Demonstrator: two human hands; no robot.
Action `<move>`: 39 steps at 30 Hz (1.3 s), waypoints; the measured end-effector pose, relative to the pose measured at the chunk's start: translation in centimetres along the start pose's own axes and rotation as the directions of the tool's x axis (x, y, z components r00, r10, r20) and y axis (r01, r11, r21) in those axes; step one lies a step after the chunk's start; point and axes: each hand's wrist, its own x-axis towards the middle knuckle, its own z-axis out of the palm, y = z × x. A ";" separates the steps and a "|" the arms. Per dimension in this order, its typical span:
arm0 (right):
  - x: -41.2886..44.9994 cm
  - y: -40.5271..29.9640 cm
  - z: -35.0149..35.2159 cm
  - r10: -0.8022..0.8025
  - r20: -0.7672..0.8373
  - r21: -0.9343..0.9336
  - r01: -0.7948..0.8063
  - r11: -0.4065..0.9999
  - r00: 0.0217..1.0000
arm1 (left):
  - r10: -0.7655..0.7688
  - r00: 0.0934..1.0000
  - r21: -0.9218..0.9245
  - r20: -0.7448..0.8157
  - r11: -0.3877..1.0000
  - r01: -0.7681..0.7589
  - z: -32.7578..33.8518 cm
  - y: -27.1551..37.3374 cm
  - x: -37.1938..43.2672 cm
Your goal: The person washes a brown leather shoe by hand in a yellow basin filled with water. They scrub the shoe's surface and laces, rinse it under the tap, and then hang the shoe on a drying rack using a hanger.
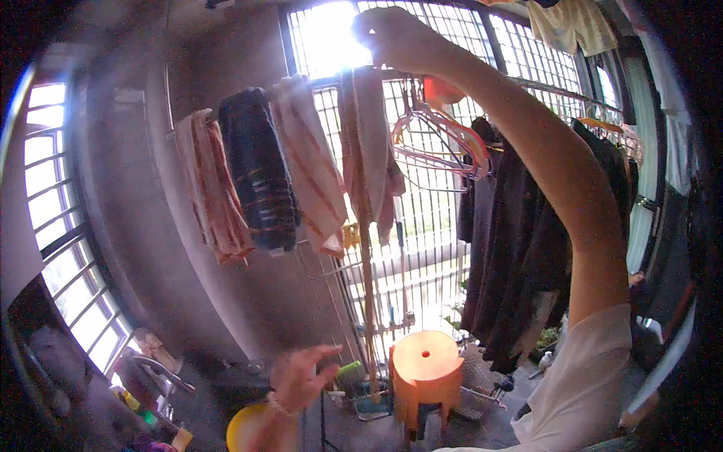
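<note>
My right arm reaches high across the view, and my right hand (392, 39) is up at the rail in front of the bright window. Its fingers are curled, but glare hides whether they grip anything. Just below it hangs a pale cloth (370, 130). To its right, a cluster of empty plastic clothes hangers (440, 138) hangs from the rail. My left hand (302, 376) is low in the view, slightly blurred, with fingers apart and nothing in them. A yellow round object (244, 426) shows partly behind the left wrist.
Striped towels (212, 186), a dark towel (257, 169) and a white towel (310, 164) hang left. Dark clothes (502, 248) hang right, before the barred window (429, 226). An orange plastic stool (426, 361) stands on the floor by a long wooden pole (367, 282) and a dustpan (371, 407).
</note>
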 end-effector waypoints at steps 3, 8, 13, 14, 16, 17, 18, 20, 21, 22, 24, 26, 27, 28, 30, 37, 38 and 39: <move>-1.7 0.1 -1.7 -0.094 0.058 -0.128 0.101 0.987 0.994 | 0.371 0.928 -0.636 -0.031 0.709 -0.305 -3.7 10.8 1.5; -4.7 -4.7 -2.7 0.360 0.517 0.135 -0.489 0.862 0.777 | 0.716 0.632 -0.873 -0.298 0.064 -0.484 -0.3 18.8 4.7; -9.2 -7.3 -5.6 0.140 0.477 0.225 -0.275 0.935 0.868 | 0.738 0.612 -0.920 -0.286 -0.031 -0.391 0.7 20.0 5.4; -10.3 -7.7 -5.9 0.180 0.536 0.208 -0.336 0.919 0.825 | 0.738 0.612 -0.923 -0.284 -0.037 -0.384 0.8 19.9 5.5; -11.9 -8.7 -7.3 0.227 0.635 0.119 -0.384 0.915 0.738 | 0.749 0.594 -0.925 -0.293 -0.066 -0.374 1.1 20.1 5.7; -13.0 -8.9 -7.3 0.260 0.664 0.057 -0.395 0.917 0.701 | 0.751 0.590 -0.923 -0.296 -0.066 -0.379 1.0 20.0 5.6; -13.7 -9.3 -7.8 0.269 0.651 0.049 -0.393 0.918 0.710 | 0.753 0.585 -0.922 -0.301 -0.075 -0.379 1.0 20.0 5.7; -15.0 -10.0 -8.3 0.273 0.638 0.054 -0.396 0.917 0.720 | 0.755 0.579 -0.920 -0.308 -0.080 -0.385 0.9 20.0 5.4; -15.5 -10.2 -8.4 0.277 0.641 0.048 -0.397 0.916 0.716 | 0.758 0.573 -0.918 -0.313 -0.087 -0.387 0.7 19.9 5.4; -15.9 -10.3 -8.5 0.280 0.659 0.063 -0.423 0.904 0.698 | 0.758 0.573 -0.918 -0.311 -0.083 -0.389 0.6 19.8 5.4; -17.0 -10.3 -8.8 0.315 0.731 0.005 -0.466 0.885 0.605 | 0.763 0.565 -0.917 -0.313 -0.088 -0.389 0.5 19.8 5.3; -18.0 -10.0 -9.7 0.319 0.729 -0.036 -0.431 0.902 0.606 | 0.770 0.559 -0.919 -0.307 -0.088 -0.383 0.6 20.3 5.5; -18.3 -9.7 -10.2 0.323 0.718 -0.078 -0.389 0.918 0.617 | 0.766 0.566 -0.918 -0.305 -0.078 -0.390 0.9 20.7 6.0; -18.0 -9.6 -9.5 0.323 0.708 -0.077 -0.386 0.919 0.628 | 0.761 0.575 -0.911 -0.300 -0.050 -0.410 0.6 20.4 6.3; -17.7 -9.7 -8.2 0.298 0.648 -0.005 -0.387 0.922 0.701 | 0.707 0.650 -0.881 -0.278 0.081 -0.465 0.8 19.6 7.3; -15.9 -10.5 -8.0 0.258 0.513 0.054 -0.331 0.942 0.818 | 0.309 0.920 -0.451 -0.241 0.804 -0.388 11.7 12.7 12.7; -15.1 -10.7 -8.3 0.232 0.496 0.035 -0.287 0.957 0.836 | 0.341 0.933 -0.465 -0.117 0.811 -0.355 13.0 11.8 12.9; -14.9 -10.6 -9.0 0.213 0.491 0.005 -0.247 0.969 0.845 | 0.374 0.927 -0.488 0.015 0.812 -0.320 14.4 10.8 13.4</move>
